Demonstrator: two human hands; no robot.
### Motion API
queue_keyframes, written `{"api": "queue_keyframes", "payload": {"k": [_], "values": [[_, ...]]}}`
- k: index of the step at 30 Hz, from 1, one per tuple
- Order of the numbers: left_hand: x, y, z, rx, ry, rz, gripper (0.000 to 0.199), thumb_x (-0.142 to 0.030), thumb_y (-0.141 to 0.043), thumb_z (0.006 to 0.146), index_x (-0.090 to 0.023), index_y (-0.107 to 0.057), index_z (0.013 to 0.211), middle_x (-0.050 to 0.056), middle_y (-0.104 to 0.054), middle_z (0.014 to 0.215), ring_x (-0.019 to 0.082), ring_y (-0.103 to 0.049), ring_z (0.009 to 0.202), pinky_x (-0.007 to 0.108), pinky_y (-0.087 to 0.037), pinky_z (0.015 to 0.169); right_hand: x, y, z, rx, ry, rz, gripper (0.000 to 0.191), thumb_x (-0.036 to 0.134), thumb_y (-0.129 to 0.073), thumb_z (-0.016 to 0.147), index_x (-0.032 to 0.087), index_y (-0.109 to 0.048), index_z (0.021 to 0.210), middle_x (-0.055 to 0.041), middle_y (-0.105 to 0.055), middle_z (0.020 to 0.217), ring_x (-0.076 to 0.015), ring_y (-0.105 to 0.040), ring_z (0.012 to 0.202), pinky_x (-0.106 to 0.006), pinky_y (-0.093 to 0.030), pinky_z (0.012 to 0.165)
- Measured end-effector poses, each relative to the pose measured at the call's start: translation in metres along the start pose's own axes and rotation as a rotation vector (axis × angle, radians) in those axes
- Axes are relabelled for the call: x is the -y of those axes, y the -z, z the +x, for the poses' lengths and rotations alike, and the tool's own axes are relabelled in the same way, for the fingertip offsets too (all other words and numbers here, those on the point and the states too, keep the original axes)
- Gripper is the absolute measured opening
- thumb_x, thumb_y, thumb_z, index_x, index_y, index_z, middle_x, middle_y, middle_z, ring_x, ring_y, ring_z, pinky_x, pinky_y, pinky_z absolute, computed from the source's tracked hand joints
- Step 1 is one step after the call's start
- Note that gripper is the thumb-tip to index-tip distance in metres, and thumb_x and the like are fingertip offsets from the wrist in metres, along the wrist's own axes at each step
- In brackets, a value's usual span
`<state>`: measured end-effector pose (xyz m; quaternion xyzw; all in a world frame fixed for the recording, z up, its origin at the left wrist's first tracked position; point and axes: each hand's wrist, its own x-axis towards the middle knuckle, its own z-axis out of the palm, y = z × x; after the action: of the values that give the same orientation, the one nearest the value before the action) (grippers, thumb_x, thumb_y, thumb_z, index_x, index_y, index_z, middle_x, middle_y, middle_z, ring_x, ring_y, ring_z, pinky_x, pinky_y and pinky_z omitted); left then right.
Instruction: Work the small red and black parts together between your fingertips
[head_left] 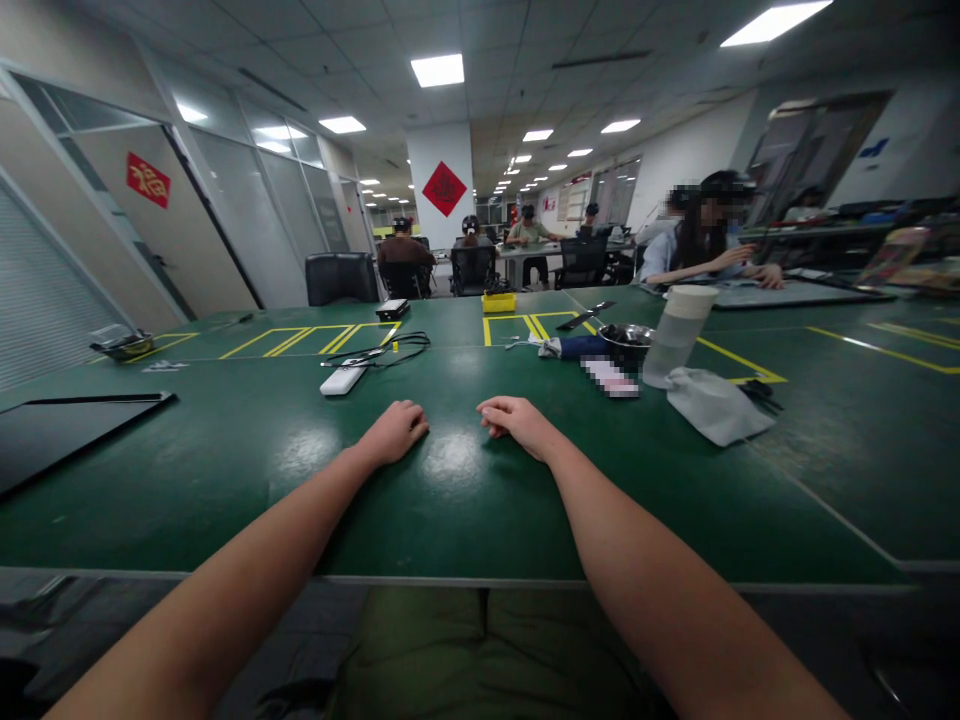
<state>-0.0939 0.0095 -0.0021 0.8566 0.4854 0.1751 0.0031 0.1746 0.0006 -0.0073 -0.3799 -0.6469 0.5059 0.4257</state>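
Note:
On the green tabletop (450,520) my left hand (395,432) rests with its fingers curled under. Nothing shows in it. Across a short gap my right hand (517,424) is loosely closed, thumb side up, and I see no object between its fingers. Beyond my left hand lies a white power bank (343,377), with a black cable (409,343) looped past it. Nearest to my right hand, farther up the table, is a phone (609,376) blurred by pixelation. A dark blue folded umbrella (577,346) lies just behind the phone.
At right stand a metal bowl (628,338), a frosted bottle (679,335) and a grey pouch (716,405). A black flat panel (67,430) lies left. Farther off are a yellow box (499,302) and yellow tape outlines. A person (705,240) works across the table.

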Motion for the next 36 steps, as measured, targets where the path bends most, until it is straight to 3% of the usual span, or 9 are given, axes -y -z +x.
{"api": "queue_keyframes", "payload": {"k": [4, 9, 12, 16, 20, 23, 28, 32, 36], "values": [[0.052, 0.034, -0.048, 0.078, 0.119, 0.001, 0.026, -0.041, -0.044, 0.082, -0.019, -0.059, 0.077, 0.008, -0.058, 0.084, 0.022, -0.053, 0.081, 0.032, -0.041, 0.074, 0.0, 0.0, 0.001, 0.001, -0.007, 0.019, 0.022, 0.027, -0.06, 0.08, 0.013, -0.065, 0.097, -0.0041, -0.064, 0.078, -0.0079, -0.056, 0.056, -0.02, -0.046, 0.053], [0.119, 0.076, -0.123, 0.079, 0.463, -0.047, 0.029, -0.049, -0.052, 0.074, -0.022, -0.062, 0.077, 0.003, -0.064, 0.083, 0.022, -0.056, 0.081, 0.029, -0.043, 0.075, 0.003, -0.001, 0.0, -0.006, -0.018, 0.036, 0.021, 0.025, -0.061, 0.078, 0.014, -0.065, 0.095, -0.0035, -0.064, 0.075, -0.0079, -0.055, 0.054, -0.02, -0.046, 0.052], [0.144, 0.096, -0.158, -0.055, 0.759, -0.17, 0.027, -0.047, -0.054, 0.076, -0.025, -0.065, 0.087, -0.004, -0.067, 0.086, 0.018, -0.058, 0.086, 0.025, -0.043, 0.076, 0.005, -0.001, -0.001, -0.025, -0.03, 0.067, 0.019, 0.025, -0.062, 0.077, 0.014, -0.066, 0.092, -0.0034, -0.064, 0.074, -0.008, -0.055, 0.054, -0.02, -0.046, 0.051], [0.153, 0.107, -0.173, -0.383, 1.049, -0.632, 0.023, -0.035, -0.046, 0.085, -0.02, -0.063, 0.088, -0.002, -0.069, 0.089, 0.014, -0.06, 0.089, 0.022, -0.045, 0.072, 0.002, 0.002, 0.0, -0.011, -0.047, 0.098, 0.021, 0.027, -0.063, 0.077, 0.014, -0.066, 0.094, -0.0041, -0.064, 0.075, -0.0086, -0.055, 0.055, -0.02, -0.047, 0.051], [0.138, 0.096, -0.151, -0.631, 1.137, -0.878, 0.028, -0.025, -0.038, 0.09, -0.014, -0.059, 0.076, -0.001, -0.066, 0.07, 0.012, -0.061, 0.074, 0.021, -0.046, 0.067, -0.002, 0.004, 0.001, -0.006, -0.034, 0.106, 0.025, 0.029, -0.063, 0.077, 0.014, -0.065, 0.097, -0.0043, -0.064, 0.077, -0.0084, -0.055, 0.057, -0.019, -0.046, 0.052], [0.117, 0.078, -0.12, -0.664, 1.05, -1.056, 0.033, -0.028, -0.035, 0.091, -0.014, -0.058, 0.073, 0.002, -0.066, 0.068, 0.013, -0.062, 0.071, 0.023, -0.047, 0.067, -0.002, 0.004, 0.002, 0.001, -0.033, 0.116, 0.025, 0.029, -0.063, 0.077, 0.014, -0.065, 0.097, -0.0044, -0.063, 0.078, -0.0085, -0.055, 0.057, -0.02, -0.047, 0.053], [0.065, 0.042, -0.056, -0.463, 0.838, -1.206, 0.03, -0.035, -0.044, 0.086, -0.012, -0.061, 0.081, 0.009, -0.068, 0.081, 0.017, -0.064, 0.076, 0.028, -0.048, 0.069, 0.003, 0.002, 0.0, -0.002, -0.051, 0.126, 0.023, 0.029, -0.062, 0.077, 0.014, -0.065, 0.095, -0.0043, -0.063, 0.076, -0.0085, -0.054, 0.056, -0.02, -0.047, 0.052], [0.005, 0.007, -0.004, -0.296, 0.686, -1.239, 0.035, -0.043, -0.048, 0.083, -0.011, -0.06, 0.087, 0.011, -0.068, 0.089, 0.019, -0.064, 0.083, 0.032, -0.047, 0.077, 0.007, -0.001, -0.003, -0.029, -0.033, 0.135, 0.022, 0.029, -0.061, 0.076, 0.014, -0.065, 0.092, -0.0037, -0.062, 0.075, -0.0083, -0.054, 0.054, -0.02, -0.045, 0.051], [-0.056, -0.023, 0.039, -0.159, 0.459, -1.235, 0.04, -0.046, -0.043, 0.085, -0.014, -0.057, 0.106, 0.014, -0.064, 0.11, 0.021, -0.059, 0.103, 0.035, -0.044, 0.088, 0.008, 0.002, -0.001, -0.104, -0.026, 0.036, 0.022, 0.03, -0.057, 0.077, 0.014, -0.064, 0.092, -0.0036, -0.062, 0.075, -0.0097, -0.055, 0.053, -0.022, -0.045, 0.05]]}}
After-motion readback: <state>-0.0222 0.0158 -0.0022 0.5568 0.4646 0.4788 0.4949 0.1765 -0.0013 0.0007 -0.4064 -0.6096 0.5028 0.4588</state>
